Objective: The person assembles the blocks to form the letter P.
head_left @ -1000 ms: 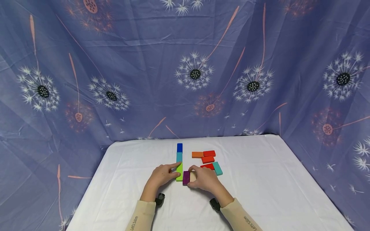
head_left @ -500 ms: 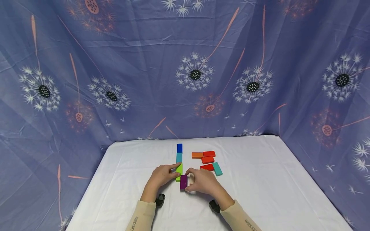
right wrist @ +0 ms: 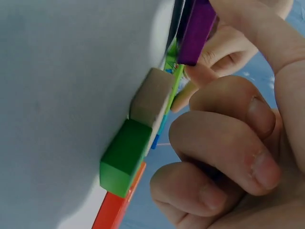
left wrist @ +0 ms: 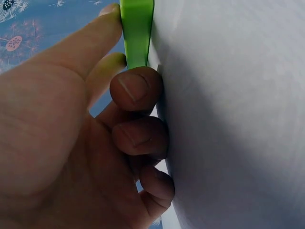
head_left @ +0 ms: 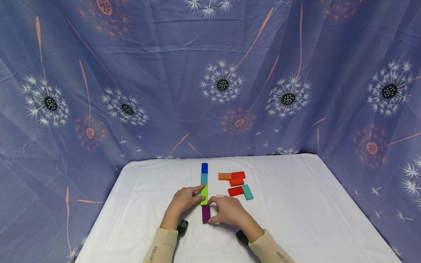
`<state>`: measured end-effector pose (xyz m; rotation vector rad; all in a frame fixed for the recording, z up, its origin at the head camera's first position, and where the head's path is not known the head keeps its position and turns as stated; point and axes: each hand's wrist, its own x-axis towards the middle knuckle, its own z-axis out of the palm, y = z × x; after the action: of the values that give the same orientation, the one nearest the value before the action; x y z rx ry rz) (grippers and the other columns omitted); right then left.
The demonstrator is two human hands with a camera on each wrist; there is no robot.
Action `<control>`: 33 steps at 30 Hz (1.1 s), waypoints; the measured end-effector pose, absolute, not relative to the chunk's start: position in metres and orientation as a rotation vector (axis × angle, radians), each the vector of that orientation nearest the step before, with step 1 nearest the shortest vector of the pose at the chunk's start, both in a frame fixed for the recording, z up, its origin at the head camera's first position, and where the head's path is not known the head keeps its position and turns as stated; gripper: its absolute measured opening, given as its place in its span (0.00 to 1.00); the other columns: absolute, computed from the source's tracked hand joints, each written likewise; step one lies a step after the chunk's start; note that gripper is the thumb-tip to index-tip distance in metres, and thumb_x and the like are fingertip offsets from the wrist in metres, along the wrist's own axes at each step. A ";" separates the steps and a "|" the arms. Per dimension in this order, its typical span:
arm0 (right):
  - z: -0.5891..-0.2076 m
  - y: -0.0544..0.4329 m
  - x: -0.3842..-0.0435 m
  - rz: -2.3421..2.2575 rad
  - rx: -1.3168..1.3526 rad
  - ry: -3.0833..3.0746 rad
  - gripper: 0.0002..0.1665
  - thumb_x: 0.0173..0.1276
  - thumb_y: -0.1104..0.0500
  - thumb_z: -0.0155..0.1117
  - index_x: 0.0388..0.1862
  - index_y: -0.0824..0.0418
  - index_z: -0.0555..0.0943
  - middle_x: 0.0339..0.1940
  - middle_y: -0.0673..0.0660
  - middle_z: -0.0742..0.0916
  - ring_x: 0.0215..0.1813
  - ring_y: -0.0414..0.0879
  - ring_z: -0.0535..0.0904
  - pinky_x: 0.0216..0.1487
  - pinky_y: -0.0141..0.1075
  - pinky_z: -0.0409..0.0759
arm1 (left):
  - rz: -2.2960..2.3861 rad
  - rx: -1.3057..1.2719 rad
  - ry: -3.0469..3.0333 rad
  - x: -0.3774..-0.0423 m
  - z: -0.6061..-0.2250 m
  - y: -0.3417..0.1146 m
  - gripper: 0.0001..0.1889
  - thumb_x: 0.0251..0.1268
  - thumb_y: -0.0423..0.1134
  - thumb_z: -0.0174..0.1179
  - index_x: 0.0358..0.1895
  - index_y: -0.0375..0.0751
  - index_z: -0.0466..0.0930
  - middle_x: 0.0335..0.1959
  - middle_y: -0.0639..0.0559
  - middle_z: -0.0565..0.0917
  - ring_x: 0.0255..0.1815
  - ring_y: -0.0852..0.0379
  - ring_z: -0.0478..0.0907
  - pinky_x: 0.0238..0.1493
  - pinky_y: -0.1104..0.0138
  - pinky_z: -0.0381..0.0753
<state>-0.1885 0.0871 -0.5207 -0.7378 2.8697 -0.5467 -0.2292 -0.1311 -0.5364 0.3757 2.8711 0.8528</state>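
Observation:
My left hand [head_left: 184, 199] rests its thumb and forefinger on a lime green block [head_left: 204, 195]. In the left wrist view both tips press the top of that block [left wrist: 138, 33], the other fingers curled beside it close to the cloth. A purple block [head_left: 205, 214] lies at the near end of the lime one, in line with it. My right hand [head_left: 230, 210] pinches the purple block by its ends with thumb and forefinger. Beyond the lime block, a light blue block [head_left: 204, 179] and a dark blue block [head_left: 204, 168] continue the row.
Right of the row lie an orange block [head_left: 225, 176], several red blocks [head_left: 235, 191] and a teal block [head_left: 247, 191]. A beige block [head_left: 219, 196] sits partly behind my right hand; a green block [right wrist: 125, 152] touches it in the right wrist view. White cloth [head_left: 289, 208] covers the table.
My right hand has moved the purple block nearer and left, from beside the lime block to its near end. The beige block is less covered. My left hand stays put.

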 end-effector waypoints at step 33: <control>-0.523 0.074 -0.184 -0.492 -0.626 2.914 0.37 0.50 0.37 0.87 0.56 0.53 0.90 0.44 0.50 0.93 0.43 0.46 0.86 0.42 0.45 0.83 | 0.816 0.376 2.884 -0.231 -0.537 -0.131 0.32 0.67 0.57 0.70 0.74 0.62 0.79 0.21 0.56 0.76 0.26 0.59 0.66 0.32 0.64 0.66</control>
<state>-0.1838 0.0738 -0.5228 -0.6256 2.9137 -0.4921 -0.2306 -0.1307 -0.5373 0.3756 2.8839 0.8162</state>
